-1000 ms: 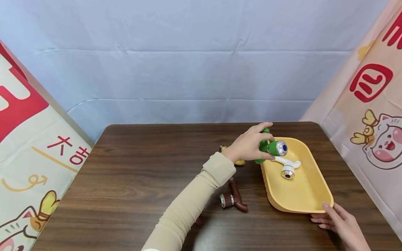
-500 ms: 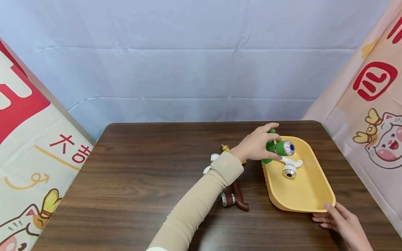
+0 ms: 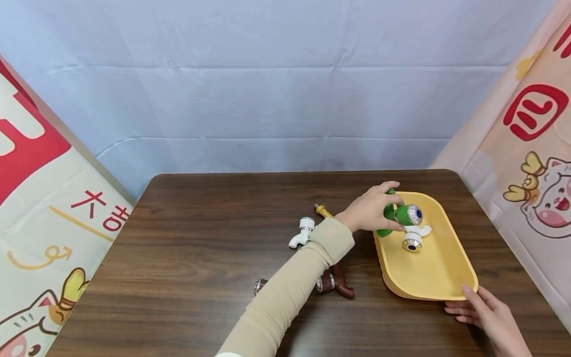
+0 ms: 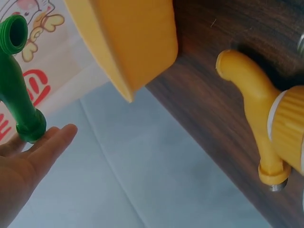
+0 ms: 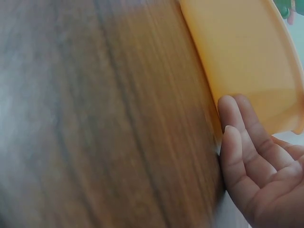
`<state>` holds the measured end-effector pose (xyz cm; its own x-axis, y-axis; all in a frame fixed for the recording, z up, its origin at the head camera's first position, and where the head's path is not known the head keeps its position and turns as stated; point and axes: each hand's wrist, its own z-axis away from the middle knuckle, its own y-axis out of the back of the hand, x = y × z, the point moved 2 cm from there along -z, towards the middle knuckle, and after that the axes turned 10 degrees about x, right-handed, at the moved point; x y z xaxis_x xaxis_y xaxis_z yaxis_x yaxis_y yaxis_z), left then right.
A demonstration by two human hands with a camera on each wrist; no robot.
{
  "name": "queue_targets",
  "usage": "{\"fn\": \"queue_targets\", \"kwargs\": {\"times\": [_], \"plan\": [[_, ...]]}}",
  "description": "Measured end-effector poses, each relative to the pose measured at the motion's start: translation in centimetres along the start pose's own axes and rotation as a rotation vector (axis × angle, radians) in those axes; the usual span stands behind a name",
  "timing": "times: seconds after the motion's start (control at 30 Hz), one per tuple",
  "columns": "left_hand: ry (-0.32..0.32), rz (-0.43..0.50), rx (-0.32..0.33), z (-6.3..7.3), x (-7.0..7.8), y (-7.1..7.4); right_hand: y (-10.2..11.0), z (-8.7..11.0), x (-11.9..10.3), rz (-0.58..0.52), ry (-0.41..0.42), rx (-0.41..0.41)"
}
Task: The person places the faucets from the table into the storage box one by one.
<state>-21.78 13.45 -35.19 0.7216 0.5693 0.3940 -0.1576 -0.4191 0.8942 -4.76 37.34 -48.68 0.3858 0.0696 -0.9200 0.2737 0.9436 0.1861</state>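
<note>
Aslant lengthwise, green tap (image 3: 390, 213), knob (image 3: 407, 215) pointing right

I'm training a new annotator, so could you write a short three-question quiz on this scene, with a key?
1. Short answer: which hand is holding the green tap?
2. True or false: a white tap lies inside the yellow tray.
3. Multiple choice: what is the right hand touching?
A) the green tap
B) the tray's near-right corner
C) the white tap inside the tray

Key:
1. The left hand.
2. True.
3. B: the thumb is at the rim, with fingers against the outer wall.
</note>
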Motion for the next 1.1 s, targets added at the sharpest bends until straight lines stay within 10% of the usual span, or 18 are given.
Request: {"fn": "queue_targets", "kwargs": {"times": [1.1], "plan": [[0.092,-0.058,-0.125,-2.0,-0.5,-4.2,-0.1,0.1,0.0,0.015,-0.002,0.015]]}}
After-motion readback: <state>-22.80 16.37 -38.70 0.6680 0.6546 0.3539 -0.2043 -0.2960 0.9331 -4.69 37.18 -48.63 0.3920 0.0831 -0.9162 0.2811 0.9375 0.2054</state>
